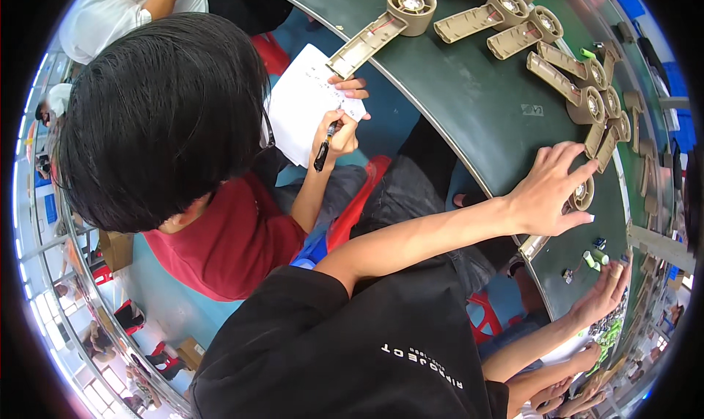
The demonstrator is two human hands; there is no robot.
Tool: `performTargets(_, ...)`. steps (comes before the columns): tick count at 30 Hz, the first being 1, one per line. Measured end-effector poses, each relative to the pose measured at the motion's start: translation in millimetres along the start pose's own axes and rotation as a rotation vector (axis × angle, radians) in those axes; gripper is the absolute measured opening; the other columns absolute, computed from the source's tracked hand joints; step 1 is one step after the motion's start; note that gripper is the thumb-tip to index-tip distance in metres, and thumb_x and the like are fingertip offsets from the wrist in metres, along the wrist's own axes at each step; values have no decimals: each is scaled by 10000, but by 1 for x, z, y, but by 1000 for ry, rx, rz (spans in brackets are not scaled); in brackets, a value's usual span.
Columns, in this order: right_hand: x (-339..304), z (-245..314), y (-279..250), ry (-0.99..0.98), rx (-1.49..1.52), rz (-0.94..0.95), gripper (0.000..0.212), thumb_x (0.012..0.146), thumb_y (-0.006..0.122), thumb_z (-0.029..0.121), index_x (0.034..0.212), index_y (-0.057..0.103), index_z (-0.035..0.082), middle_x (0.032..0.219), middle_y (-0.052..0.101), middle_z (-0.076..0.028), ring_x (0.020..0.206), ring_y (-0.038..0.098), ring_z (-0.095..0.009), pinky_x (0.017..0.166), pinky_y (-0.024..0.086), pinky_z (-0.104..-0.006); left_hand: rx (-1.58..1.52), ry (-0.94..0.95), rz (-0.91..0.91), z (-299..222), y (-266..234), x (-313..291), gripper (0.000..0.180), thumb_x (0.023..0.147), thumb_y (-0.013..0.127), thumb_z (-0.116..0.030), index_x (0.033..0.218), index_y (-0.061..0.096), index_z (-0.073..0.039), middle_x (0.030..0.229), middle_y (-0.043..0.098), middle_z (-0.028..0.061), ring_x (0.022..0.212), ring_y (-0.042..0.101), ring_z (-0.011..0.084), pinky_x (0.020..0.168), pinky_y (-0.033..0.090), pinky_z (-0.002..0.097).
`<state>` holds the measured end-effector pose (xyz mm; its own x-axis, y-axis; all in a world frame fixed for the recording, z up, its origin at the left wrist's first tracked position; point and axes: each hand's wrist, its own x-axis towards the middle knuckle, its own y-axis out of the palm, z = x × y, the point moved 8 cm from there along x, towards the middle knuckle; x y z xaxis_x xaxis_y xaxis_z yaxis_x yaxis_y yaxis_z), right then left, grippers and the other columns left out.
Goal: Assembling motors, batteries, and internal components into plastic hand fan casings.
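My left hand (548,188) reaches over the green bench with fingers and thumb spread. It hovers over or touches a brown fan housing (583,197), partly hidden by the hand; which of the two I cannot tell. A brown handle shell (534,244) shows below my wrist, probably belonging to the same housing. Closer to the bench's lower end, my right hand (603,293) has its fingers stretched out beside green battery cells (595,258). Nothing I can make out lies in it. A small dark electronic part (600,243) sits near the cells.
Several brown fan housings with open handles (543,24) cover the far bench (469,82); one handle (374,41) overhangs its edge. At left a person in a red shirt (235,236) writes on white paper (301,111). Other people's hands (561,386) work at lower right. A metal bracket (660,247) borders the bench.
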<state>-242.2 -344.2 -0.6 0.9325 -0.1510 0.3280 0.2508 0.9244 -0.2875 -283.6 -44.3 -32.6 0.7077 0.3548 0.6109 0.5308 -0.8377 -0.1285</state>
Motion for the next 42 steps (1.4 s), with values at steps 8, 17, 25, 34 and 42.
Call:
performTargets(8,-58,68,98,-90,166,252,549,901,652,24,1412,468,-61,1193,639,-136,994,625,-186,917,490,-311,-324,47,207,-79,-4,5,509,870,640,-102,1302,488,123,867,627,171,787,634,331,746,500,408)
performTargets(17,-53,24,94,10,-81,279,348,996,584,119,1322,581,-2,1084,650,-64,815,543,-77,738,450,-216,-305,-171,62,-40,-62,7,124,965,515,-53,1063,541,19,869,623,217,745,626,408,673,484,446)
performTargets(25,-67,-1,113,197,-7,407,352,995,588,136,1324,576,12,1061,682,-67,794,577,-72,719,464,-214,-26,-379,337,5,-46,-18,123,932,578,-116,1004,566,-17,630,549,197,586,597,355,539,427,459)
performTargets(34,-58,32,119,-63,1,426,221,857,666,-36,1072,705,1,908,627,-43,711,529,-78,663,437,-222,69,-176,506,-26,-20,-11,203,841,715,-153,930,584,-26,740,623,165,616,590,380,559,457,456)
performTargets(42,-66,50,152,-222,-147,561,182,841,685,-28,1022,702,-25,829,594,-76,702,541,-115,632,433,-245,22,-204,409,-16,-22,-18,102,912,612,-124,933,576,-30,784,638,204,725,626,429,595,478,488)
